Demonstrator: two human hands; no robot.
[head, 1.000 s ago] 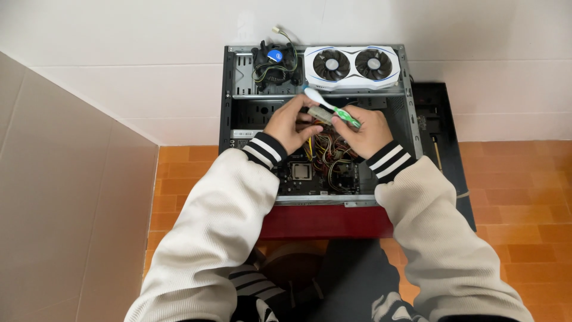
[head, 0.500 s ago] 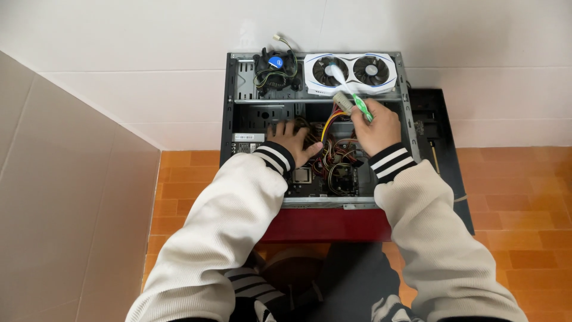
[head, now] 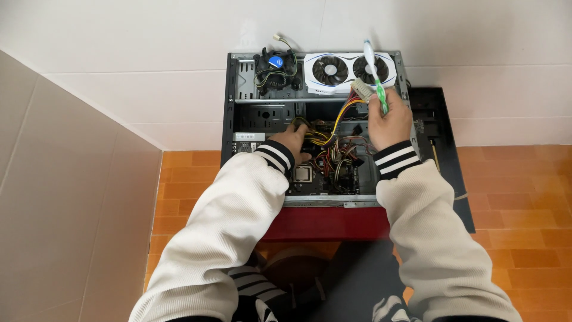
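1. Hands in view are numbering two, both belonging to the person wearing the camera, each coming out of a cream sleeve with a black-and-white striped cuff.
2. One open computer case [head: 226,107] is lying on its side on a red stand [head: 325,223], against a white tiled wall.
3. One white graphics card [head: 348,70] with two fans is resting along the far edge of the case, and one black cooler fan [head: 275,70] with a blue centre is sitting just beside it, to its left.
4. One toothbrush [head: 375,74], green and white, is standing nearly upright with its head over the graphics card.
5. One pale cable connector [head: 361,89] is hanging at the end of a bundle of yellow, red and black wires [head: 333,128].
6. The right hand [head: 390,122] is curling closed around the toothbrush handle and is also pinching the connector, lifted above the case.
7. The left hand [head: 295,140] is reaching down among the wires inside the case, fingers bent and touching them; whether it is gripping any is impossible to tell.
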